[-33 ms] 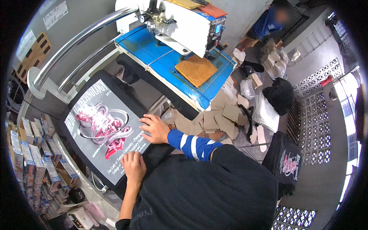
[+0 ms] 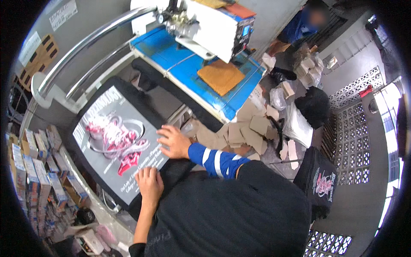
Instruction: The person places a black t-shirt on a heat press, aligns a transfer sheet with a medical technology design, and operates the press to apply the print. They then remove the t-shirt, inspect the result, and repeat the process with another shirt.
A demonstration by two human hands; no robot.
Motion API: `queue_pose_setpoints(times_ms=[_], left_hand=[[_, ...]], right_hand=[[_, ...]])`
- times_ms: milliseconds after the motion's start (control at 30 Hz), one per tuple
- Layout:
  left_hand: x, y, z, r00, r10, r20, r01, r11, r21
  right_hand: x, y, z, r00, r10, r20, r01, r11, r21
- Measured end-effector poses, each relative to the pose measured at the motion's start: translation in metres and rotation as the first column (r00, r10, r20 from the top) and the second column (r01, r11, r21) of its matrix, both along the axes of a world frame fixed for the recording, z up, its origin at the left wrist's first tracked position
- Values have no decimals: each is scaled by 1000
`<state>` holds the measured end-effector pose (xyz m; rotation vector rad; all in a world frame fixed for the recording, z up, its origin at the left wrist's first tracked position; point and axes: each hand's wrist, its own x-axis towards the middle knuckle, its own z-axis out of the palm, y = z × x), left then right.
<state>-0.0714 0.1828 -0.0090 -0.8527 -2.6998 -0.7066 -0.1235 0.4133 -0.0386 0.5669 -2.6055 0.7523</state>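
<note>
A black garment [image 2: 147,107] is spread over the lower platen of a heat press. On it lies a grey rectangular print [image 2: 102,158] with white lettering and a pink-and-silver picture. My left hand [image 2: 150,184] rests on the near edge of the print, its fingers stretched forward onto the sheet. At the print's right edge, my right hand [image 2: 174,143] lies with fingers spread, touching the sheet and the black cloth. A blue sleeve [image 2: 218,162] with white stripes covers the right forearm. Neither hand grips anything that I can see.
The press's blue upper plate [image 2: 171,55] stands swung aside at the back, with an orange-brown pad [image 2: 220,77] on it. Stacked boxes [image 2: 38,175] are at left. Cardboard pieces [image 2: 248,135] litter the floor at right. Another person [image 2: 295,28] is at the far right.
</note>
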Motion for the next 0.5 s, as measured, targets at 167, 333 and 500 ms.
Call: queue_pose_setpoints(times_ms=[167, 333, 500], left_hand=[[4, -7, 6, 995, 10, 100, -10, 1000, -2], [-12, -18, -2, 997, 13, 74, -35, 954, 297], [-23, -55, 4, 979, 190, 77, -205, 899, 386]], right_hand=[[0, -3, -1, 1000, 9, 6, -9, 1000, -1], [-9, 4, -1, 999, 13, -35, -13, 1000, 12], [-9, 5, 2, 999, 12, -30, -12, 1000, 5]])
